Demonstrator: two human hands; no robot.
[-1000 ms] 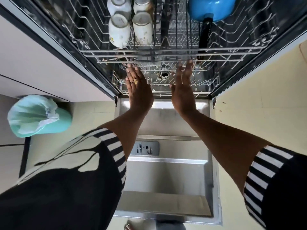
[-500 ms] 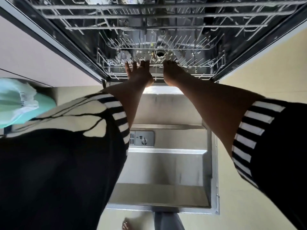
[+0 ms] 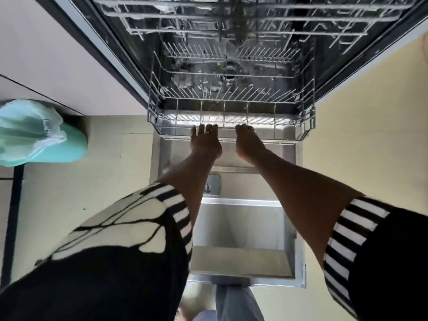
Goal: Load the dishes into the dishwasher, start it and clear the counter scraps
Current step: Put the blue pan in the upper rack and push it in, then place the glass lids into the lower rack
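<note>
**Both hands on the front of the lower rack**

The dishwasher [image 3: 347, 61] fills the upper half of the frame. Its door [image 3: 243, 228] is folded down flat towards the bottom centre. The lower rack [image 3: 151, 118] sits partly out of the tub, with its front edge over the inner end of the door.

The left hand [image 3: 205, 141] and the right hand [image 3: 249, 142] are side by side at the middle of that front edge, close together but not touching. The left hand's fingers [image 3: 201, 129] lie over the front rail and hook onto it. The right hand's fingers are curled over the same rail, knuckles up, so both hands grip the rack.

Above it, at the top of the frame, the upper rack [image 3: 301, 18] stands further back inside the machine. Whatever it carries is cut off by the frame edge. Through the wires of the lower rack a few small bits show on the tub floor, too blurred to name.

The detergent dispenser [image 3: 214, 185] shows on the door, half hidden behind the left forearm. Both arms wear short black sleeves with white stripes at the cuff.

At the left edge of the frame a mint-green bin [image 3: 69, 149] with a pale bag [image 3: 30, 128] in it stands on the floor, below light cabinet fronts. A trouser leg [image 3: 234, 302] appears at the bottom centre.
</note>
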